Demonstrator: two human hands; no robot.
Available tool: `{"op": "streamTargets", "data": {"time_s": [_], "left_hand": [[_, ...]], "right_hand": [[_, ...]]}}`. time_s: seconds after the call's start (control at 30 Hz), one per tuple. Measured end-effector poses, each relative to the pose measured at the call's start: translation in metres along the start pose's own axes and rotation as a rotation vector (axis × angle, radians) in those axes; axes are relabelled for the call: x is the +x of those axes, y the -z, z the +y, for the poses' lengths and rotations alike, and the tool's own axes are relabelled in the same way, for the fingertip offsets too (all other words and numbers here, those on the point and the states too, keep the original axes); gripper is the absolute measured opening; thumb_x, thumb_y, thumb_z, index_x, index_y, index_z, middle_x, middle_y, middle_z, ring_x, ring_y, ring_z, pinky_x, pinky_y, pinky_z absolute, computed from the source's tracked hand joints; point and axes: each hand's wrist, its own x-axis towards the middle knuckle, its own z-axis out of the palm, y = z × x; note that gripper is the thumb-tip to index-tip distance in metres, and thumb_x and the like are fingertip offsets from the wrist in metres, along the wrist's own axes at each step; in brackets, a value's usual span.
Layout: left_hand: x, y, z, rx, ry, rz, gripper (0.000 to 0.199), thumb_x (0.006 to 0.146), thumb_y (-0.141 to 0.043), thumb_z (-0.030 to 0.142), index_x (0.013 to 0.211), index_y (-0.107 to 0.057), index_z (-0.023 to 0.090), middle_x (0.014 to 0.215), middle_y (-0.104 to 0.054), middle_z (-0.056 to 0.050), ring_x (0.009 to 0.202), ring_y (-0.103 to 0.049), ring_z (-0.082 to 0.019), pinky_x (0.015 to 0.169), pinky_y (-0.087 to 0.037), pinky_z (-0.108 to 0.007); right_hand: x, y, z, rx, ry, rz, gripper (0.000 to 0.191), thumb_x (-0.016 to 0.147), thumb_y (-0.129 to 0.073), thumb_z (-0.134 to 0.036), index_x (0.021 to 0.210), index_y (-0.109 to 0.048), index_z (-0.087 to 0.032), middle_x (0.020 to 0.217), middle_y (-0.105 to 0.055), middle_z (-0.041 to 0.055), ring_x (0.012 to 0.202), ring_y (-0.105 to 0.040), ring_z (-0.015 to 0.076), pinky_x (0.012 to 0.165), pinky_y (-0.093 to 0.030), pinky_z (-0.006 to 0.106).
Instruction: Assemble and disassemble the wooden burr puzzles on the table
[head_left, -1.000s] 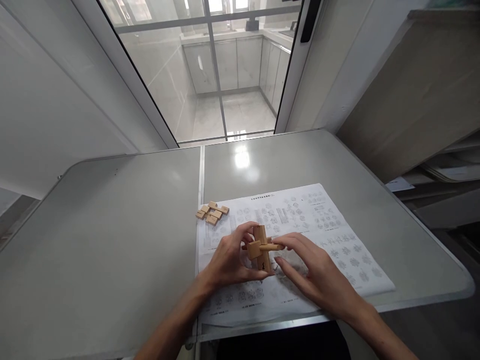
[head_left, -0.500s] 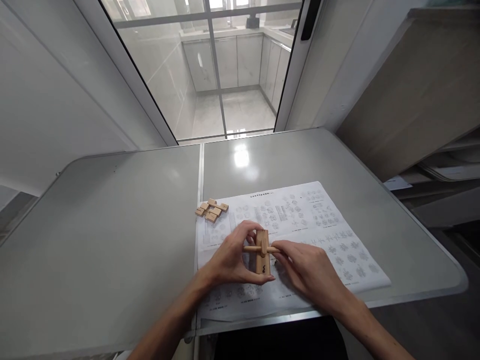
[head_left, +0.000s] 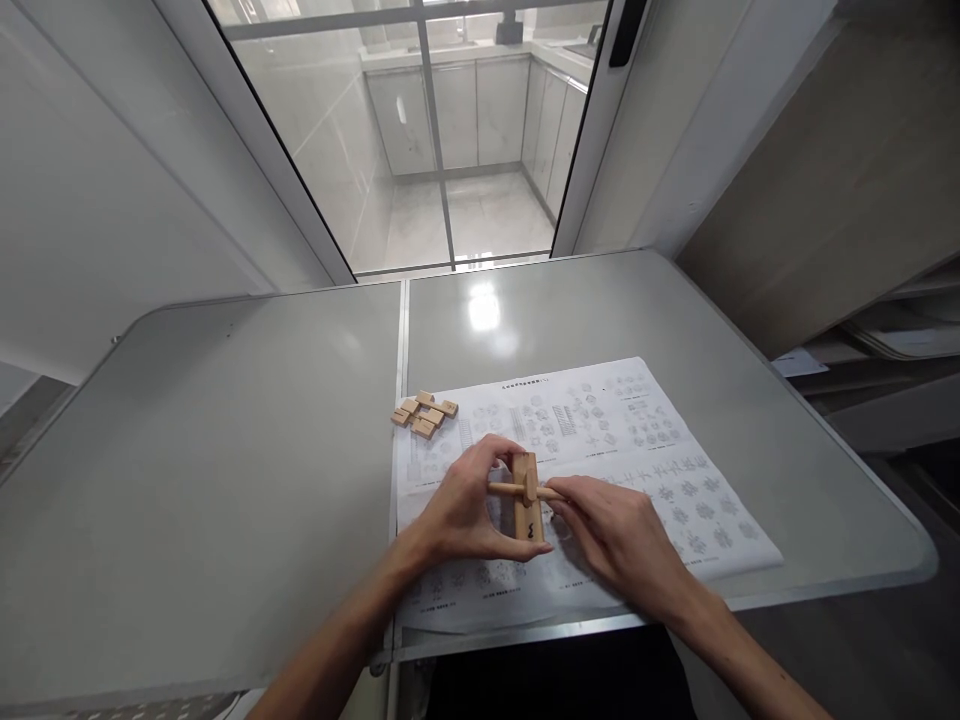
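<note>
Between the thumb and fingers of my left hand (head_left: 472, 505) is a light wooden block (head_left: 529, 522) with a dark mark near its lower end. A thin wooden rod (head_left: 506, 489) lies crosswise at the block, sticking out on both sides, with a small rounded wooden piece at the crossing. The fingertips of my right hand (head_left: 619, 525) pinch the rod's right end. Both hands are above a printed sheet (head_left: 600, 430) covered in small line drawings. Several loose wooden puzzle pieces (head_left: 425, 415) lie together at the sheet's upper left corner.
The grey table (head_left: 285, 470) has a metal seam (head_left: 403, 340) running along the sheet's left side. A glass-paned door (head_left: 450, 130) stands beyond the far edge. Shelving (head_left: 892, 330) is at the right.
The rod tilts slightly more, its right end now a little lower than its left. Both hands keep their grips, and the camera view has shifted slightly.
</note>
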Motion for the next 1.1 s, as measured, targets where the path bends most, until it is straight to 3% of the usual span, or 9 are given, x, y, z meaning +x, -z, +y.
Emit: {"op": "streamTargets", "data": {"time_s": [0.4, 0.63, 0.83, 1.1], "left_hand": [[-0.001, 0.002, -0.001, -0.015, -0.008, -0.048, 0.084, 0.059, -0.1, 0.053, 0.125, -0.057, 0.023, 0.117, -0.068, -0.007, 0.106, -0.068, -0.028, 0.094, -0.057, -0.043], [-0.001, 0.002, 0.003, -0.028, -0.045, -0.01, 0.085, 0.058, -0.101, 0.048, 0.124, -0.055, 0.023, 0.116, -0.066, -0.006, 0.102, -0.067, -0.026, 0.091, -0.057, -0.041], [-0.001, 0.004, 0.005, -0.071, -0.094, 0.024, 0.087, 0.059, -0.1, 0.049, 0.128, -0.053, 0.024, 0.119, -0.065, -0.007, 0.106, -0.066, -0.027, 0.094, -0.057, -0.042], [-0.001, 0.01, 0.007, -0.143, -0.077, 0.039, 0.091, 0.056, -0.102, 0.051, 0.129, -0.055, 0.024, 0.118, -0.065, -0.007, 0.108, -0.066, -0.029, 0.097, -0.057, -0.043]], "right_hand": [[0.003, 0.001, 0.001, 0.016, -0.059, 0.008, 0.025, 0.112, -0.048, -0.029, 0.119, -0.072, -0.024, 0.102, -0.082, 0.0083, 0.084, -0.077, 0.0248, 0.071, -0.053, 0.035], [-0.001, -0.001, 0.0, 0.275, -0.216, -0.028, 0.017, 0.11, -0.054, -0.034, 0.121, -0.065, -0.026, 0.101, -0.075, 0.0061, 0.079, -0.071, 0.022, 0.071, -0.056, 0.035], [-0.001, -0.006, -0.006, 0.394, -0.275, -0.059, 0.039, 0.1, -0.068, -0.031, 0.137, -0.057, -0.026, 0.082, -0.065, -0.0014, 0.064, -0.062, 0.0185, 0.065, -0.055, 0.033], [0.011, -0.01, -0.016, 0.441, -0.175, 0.015, 0.019, 0.104, -0.064, -0.029, 0.12, -0.074, -0.026, 0.119, -0.075, 0.0088, 0.081, -0.07, 0.0202, 0.067, -0.059, 0.033]]}}
